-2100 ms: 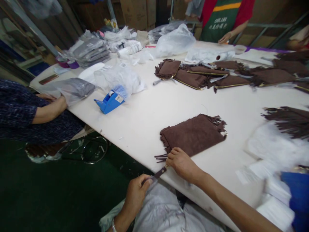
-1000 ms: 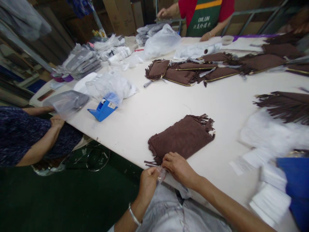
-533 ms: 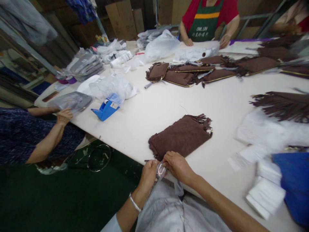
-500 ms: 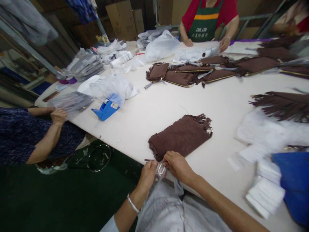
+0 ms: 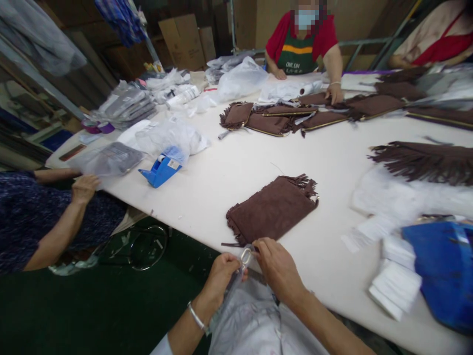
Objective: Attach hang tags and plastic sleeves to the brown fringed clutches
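Just off the near table edge, my left hand is closed on a grey strap that looks wrapped in clear plastic. A shiny oval metal clasp shows at the strap's end, between my two hands. My right hand pinches the wrapping or strap end by the clasp; the fingers hide exactly what is in the pinch. Right beyond them, a brown fringed pouch lies flat on the white table. A thin brown strip pokes out from the pouch's near left corner.
A blue tape dispenser stands at the left beside plastic bags. More brown pouches lie along the far side. White packets and a blue piece are at right. Co-workers are at the left and far sides.
My right hand has shifted slightly right, and the clasp shows more openly between my hands. The far co-worker's hand has moved onto the brown pouches. The left co-worker's bag lies flatter.
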Motion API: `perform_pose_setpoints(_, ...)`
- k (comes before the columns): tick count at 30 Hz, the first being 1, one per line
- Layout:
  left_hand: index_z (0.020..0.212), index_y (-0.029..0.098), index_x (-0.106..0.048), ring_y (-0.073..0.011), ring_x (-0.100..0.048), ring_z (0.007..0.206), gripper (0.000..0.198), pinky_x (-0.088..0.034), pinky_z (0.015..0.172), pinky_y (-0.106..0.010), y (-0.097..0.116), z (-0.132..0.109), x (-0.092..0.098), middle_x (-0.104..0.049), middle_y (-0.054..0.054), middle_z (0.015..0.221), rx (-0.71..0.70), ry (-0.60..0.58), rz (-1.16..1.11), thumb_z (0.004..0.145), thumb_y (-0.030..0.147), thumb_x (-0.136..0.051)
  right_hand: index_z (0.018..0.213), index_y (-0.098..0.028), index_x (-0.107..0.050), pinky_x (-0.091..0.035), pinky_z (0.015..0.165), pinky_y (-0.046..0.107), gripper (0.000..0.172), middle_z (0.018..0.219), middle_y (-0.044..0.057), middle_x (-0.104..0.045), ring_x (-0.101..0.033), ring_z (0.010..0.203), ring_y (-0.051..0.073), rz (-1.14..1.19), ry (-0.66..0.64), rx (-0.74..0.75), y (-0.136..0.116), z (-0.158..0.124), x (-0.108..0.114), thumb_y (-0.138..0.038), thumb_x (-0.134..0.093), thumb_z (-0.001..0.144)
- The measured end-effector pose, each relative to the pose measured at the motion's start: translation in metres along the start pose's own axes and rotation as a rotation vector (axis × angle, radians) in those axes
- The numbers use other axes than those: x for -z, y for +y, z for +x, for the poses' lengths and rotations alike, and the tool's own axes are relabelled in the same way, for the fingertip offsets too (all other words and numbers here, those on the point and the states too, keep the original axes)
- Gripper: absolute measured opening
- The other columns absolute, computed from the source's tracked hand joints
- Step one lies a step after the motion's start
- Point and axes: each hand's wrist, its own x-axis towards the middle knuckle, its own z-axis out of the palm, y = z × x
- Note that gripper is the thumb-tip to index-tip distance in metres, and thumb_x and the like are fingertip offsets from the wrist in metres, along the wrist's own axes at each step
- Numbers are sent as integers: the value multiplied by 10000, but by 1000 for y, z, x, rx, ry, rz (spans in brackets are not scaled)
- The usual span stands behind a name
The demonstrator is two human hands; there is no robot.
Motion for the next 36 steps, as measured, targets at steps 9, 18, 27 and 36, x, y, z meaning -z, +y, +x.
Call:
perform_pose_setpoints(9,719,182,-502,-78,-482,435,124,-351,472,-193,-9,1,3,-565,42,534,-69,-111,51,729,246,-608,966,-222,-605,-472,775,238,202,934,25,-647,-618,862,148,426,9,-165,-18,-30,-30,-112,-443,916)
perform_pose_setpoints(18,713,171,-513,-76,-453,454,142,-357,488,-211,-2,0,1,-591,15,597,-30,-202,18,740,253,-625,1033,-242,-634,-442,764,204,261,937,2,-668,-624,862,132,528,10,-56,-6,-25,-20,-83,-500,874)
perform_pose_setpoints(27,760,172,-526,-98,-530,516,90,-382,556,-220,-5,-5,2,-637,-3,637,-52,-198,127,758,231,-594,907,-218,-643,-398,668,201,205,840,-6,-697,-633,764,135,352,-99,-165,-4,-20,-21,-105,-481,853)
perform_pose_setpoints(36,842,167,-563,-161,-610,622,206,-458,548,-261,-19,-18,-13,-668,-46,794,-146,-63,221,761,349,-617,921,-202,-590,-392,627,223,100,917,33,-697,-652,771,170,137,-220,-207,-11,-21,-20,-210,-508,865)
